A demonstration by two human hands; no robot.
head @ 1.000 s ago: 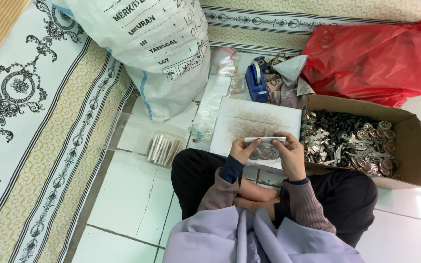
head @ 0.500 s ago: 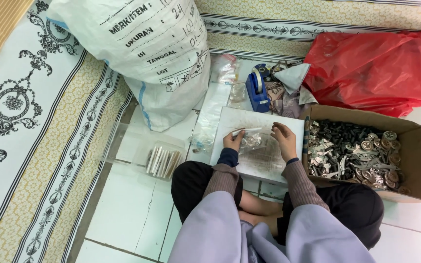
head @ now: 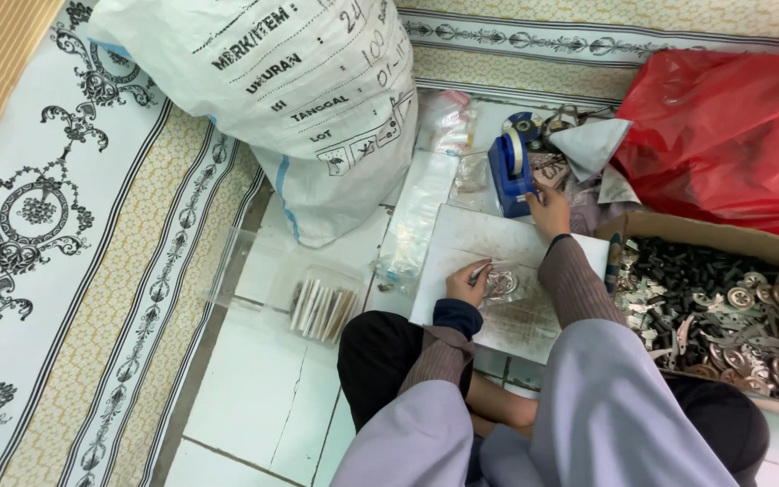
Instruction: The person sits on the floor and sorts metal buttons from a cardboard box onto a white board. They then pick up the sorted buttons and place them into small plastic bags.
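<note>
Since the earlier frame the right hand [head: 547, 206] has been lifted off the small clear bag [head: 501, 283] and carried up to the blue tape dispenser [head: 508, 173]; the left hand [head: 466, 282] has stayed at the bag.

From the left, a patterned mat [head: 56, 243] is seen along the tiled floor [head: 254, 397]. A large white sack [head: 290, 99] is stood at the mat's edge. Below it, a clear plastic tray [head: 295, 293] with a bundle of pale sticks [head: 322, 311] is laid on the floor, and a stack of clear bags [head: 416, 221] is placed just beside the sack.

The white board [head: 489, 243] is set on the floor in front of the person's knees. The small clear bag, filled with metal parts, is laid on the board. Its neck is pinched by the fingers [head: 478, 271] of the left hand, which are pressed together.

The right hand is held at the foot of the tape dispenser, touching or just beside it; whether its fingers are spread or closed cannot be told.

To the right, a cardboard box [head: 723, 239] of metal and black parts [head: 723, 302] is placed beside the board, with a red plastic bag [head: 732, 135] behind it.
</note>
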